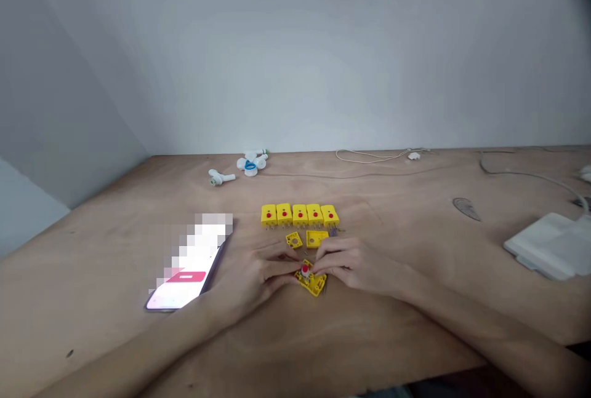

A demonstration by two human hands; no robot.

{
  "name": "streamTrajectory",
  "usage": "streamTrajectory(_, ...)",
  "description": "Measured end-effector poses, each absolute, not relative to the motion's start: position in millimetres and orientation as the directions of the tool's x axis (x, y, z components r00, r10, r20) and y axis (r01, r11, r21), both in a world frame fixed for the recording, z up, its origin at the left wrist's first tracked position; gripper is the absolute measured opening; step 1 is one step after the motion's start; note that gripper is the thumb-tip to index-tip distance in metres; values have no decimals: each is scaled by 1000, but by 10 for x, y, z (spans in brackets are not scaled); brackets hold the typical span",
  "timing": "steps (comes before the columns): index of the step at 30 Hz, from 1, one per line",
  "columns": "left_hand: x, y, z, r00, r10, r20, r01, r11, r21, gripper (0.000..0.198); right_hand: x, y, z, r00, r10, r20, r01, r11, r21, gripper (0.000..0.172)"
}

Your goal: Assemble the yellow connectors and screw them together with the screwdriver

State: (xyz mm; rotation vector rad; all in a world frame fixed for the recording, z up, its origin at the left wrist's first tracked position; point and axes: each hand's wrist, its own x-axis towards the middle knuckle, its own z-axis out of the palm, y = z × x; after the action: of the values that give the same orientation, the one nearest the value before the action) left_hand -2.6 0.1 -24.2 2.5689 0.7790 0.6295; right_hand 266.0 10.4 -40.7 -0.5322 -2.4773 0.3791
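Note:
Near the table's front, a yellow plastic housing (315, 285) lies open, tilted, with a red button (305, 269) on a pale base inside it. My left hand (268, 272) grips the housing's left edge between thumb and fingers. My right hand (344, 262) has its fingertips pinched together at the upper right of the housing, beside the red button; whatever is between them is too small to make out. Just beyond lie a small yellow cover piece (293, 240) and a yellow half shell (316, 239) with a round hole.
Several yellow boxes with red buttons (300, 215) stand in a row behind the parts. A lit phone (189, 269) lies at the left. White plastic fittings (222, 178) sit at the back left. A white adapter (549, 244) with a grey cable (526, 175) is at the right.

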Motion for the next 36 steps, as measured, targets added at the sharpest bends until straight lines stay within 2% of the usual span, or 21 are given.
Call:
streamTrajectory(10,-31,17,-284,741,562,367,402,-809,428,24,2645,124,-370,-709,573,411,289,768,-572,14)
streamTrajectory(16,-37,16,-288,739,552,386,406,-822,399,23,2672,170,-373,-704,602,377,256,710,-657,12)
streamTrajectory(23,-23,-72,-240,731,588,347,419,-787,452,20,2662,142,-375,-637,699,324,283,603,-746,6)
streamTrajectory(28,2,-139,-237,691,673,263,510,-712,482,16,2670,134,-380,-607,721,334,289,592,-753,6)
streamTrajectory(32,24,-161,-151,673,711,204,557,-669,492,14,2673,111,-358,-631,685,363,308,651,-694,8)
streamTrajectory(36,42,-169,-84,638,749,177,624,-638,451,26,2663,60,-318,-630,675,385,381,700,-603,9)
